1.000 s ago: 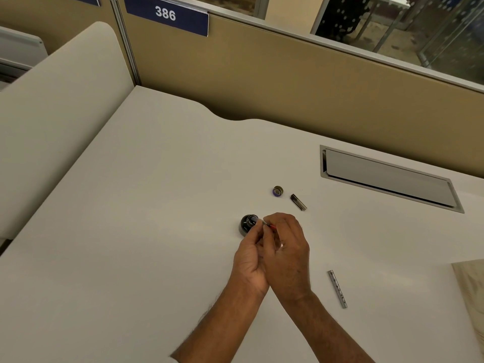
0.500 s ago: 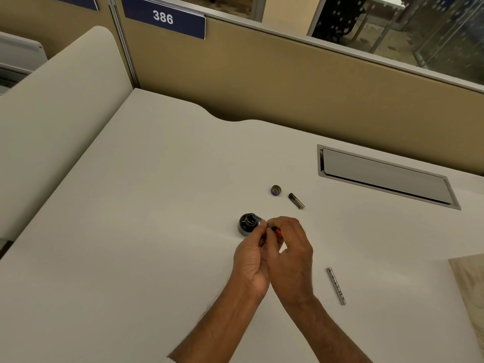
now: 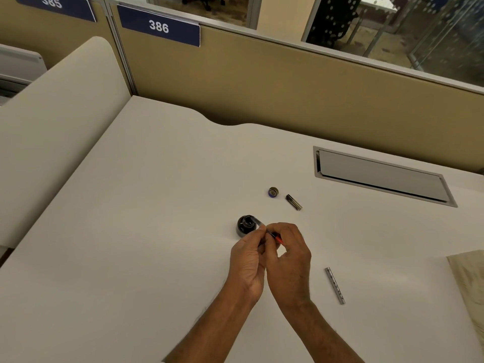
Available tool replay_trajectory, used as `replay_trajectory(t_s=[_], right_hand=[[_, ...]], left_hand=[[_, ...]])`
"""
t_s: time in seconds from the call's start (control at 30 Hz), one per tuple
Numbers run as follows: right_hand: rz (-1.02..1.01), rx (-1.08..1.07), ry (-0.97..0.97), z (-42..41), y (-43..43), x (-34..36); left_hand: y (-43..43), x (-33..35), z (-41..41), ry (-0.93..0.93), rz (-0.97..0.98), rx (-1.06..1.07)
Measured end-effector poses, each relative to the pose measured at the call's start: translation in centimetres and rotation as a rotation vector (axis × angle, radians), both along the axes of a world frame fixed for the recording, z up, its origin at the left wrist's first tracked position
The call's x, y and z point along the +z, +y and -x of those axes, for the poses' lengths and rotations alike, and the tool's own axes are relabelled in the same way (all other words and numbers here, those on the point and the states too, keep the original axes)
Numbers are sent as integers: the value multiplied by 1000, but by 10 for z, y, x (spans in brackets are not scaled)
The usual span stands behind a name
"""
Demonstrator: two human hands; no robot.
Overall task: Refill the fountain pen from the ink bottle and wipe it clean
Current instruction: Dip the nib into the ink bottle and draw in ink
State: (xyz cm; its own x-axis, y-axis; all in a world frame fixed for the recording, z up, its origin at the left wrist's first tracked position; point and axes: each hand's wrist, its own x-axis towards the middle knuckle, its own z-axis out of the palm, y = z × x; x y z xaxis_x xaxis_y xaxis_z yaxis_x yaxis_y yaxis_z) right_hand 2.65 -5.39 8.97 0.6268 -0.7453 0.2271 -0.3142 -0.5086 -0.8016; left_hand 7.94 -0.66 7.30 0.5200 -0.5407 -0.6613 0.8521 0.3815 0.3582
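Little moves: our left hand (image 3: 248,260) and right hand (image 3: 288,258) pinch the light, slippery fountain pen (image 3: 273,235) mid-body at the ink bottle (image 3: 244,227).

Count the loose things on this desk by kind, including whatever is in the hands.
Ink bottle: 1
Bottle cap: 1
Pen parts: 3 (held piece, short dark piece, long silver piece)
Pale sheet at right edge: 1
Total: 6
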Motion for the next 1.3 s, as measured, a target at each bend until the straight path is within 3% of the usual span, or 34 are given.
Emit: replay_trajectory(t_s=[0.57,1.3], right_hand=[[-244,-105,-66,13,5,-7],[-439,-225,-165,31,19,15]], left_hand=[[8,0,8,-451,-323,-129],[19,29,24,-656,-426,-171]])
